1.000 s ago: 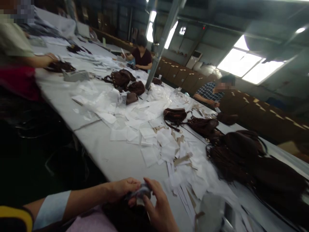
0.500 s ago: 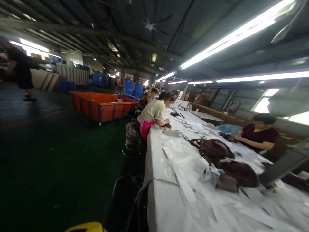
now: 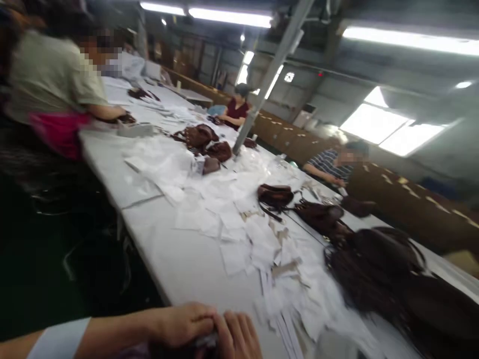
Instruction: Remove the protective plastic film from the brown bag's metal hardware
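Note:
At the bottom edge, my left hand (image 3: 183, 323) reaches in from the left, its fingers curled over a dark thing that is mostly cut off. My right hand (image 3: 236, 335) is right beside it, fingers bent and pressed down on the same dark thing. Something small and pale shows between the two hands, too blurred to name. Both hands are at the near edge of a white-covered table (image 3: 164, 249). White paper sheets and strips (image 3: 234, 254) lie scattered beyond them.
Dark brown bags (image 3: 377, 259) are heaped on the right, with more brown bags (image 3: 202, 139) farther back. A person in a pale top (image 3: 56, 80) bends over the table at left. Two people sit across it, one in a striped shirt (image 3: 325, 162). A grey post (image 3: 269, 75) rises from the table.
The view has swung right and down toward the table. Both my hands have come into sight at the bottom. The orange bin and the walking person have left the picture.

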Motion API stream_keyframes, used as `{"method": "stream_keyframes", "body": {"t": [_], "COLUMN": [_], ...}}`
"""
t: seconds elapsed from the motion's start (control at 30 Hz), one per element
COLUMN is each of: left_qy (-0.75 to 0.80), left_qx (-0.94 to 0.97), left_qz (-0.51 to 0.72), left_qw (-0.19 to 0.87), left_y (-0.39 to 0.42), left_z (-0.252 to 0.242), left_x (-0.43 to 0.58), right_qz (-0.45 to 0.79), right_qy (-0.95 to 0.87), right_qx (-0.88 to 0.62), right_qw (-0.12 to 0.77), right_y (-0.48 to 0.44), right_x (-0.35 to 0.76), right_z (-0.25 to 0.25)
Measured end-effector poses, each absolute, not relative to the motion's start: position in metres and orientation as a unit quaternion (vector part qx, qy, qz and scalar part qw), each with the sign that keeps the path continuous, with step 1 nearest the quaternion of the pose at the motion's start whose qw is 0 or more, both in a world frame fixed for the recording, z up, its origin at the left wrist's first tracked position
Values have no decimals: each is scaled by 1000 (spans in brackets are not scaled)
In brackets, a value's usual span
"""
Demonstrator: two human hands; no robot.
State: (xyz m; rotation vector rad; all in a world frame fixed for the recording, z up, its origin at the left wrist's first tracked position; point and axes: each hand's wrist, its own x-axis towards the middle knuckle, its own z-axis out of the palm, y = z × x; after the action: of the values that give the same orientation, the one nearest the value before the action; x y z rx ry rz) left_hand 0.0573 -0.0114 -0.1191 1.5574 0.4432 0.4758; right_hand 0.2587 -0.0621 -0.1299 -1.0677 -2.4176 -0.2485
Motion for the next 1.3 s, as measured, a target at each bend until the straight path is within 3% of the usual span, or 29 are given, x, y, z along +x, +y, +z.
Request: {"method": "stream_keyframes", "body": {"t": [0.13, 0.53, 0.93, 1.3], "left_qy": [232, 205, 167, 263], "left_qx": [680, 615, 643, 560], "left_qz": [196, 105, 111, 166], "left_qw": [668, 754, 740, 768], "left_y": [-16, -10, 4, -1], "left_z": [-124, -121, -140, -161], "left_x": [60, 53, 62, 74], "right_qz": [-10, 17, 52, 101], "right_qy": [-887, -880, -871, -826], "right_qx": [-439, -431, -453, -503], "right_qw": [142, 198, 182, 233], "right_y": [-67, -61, -54, -44], "right_x": [250, 243, 252, 254], "right_z": [-105, -108, -108, -134]}}
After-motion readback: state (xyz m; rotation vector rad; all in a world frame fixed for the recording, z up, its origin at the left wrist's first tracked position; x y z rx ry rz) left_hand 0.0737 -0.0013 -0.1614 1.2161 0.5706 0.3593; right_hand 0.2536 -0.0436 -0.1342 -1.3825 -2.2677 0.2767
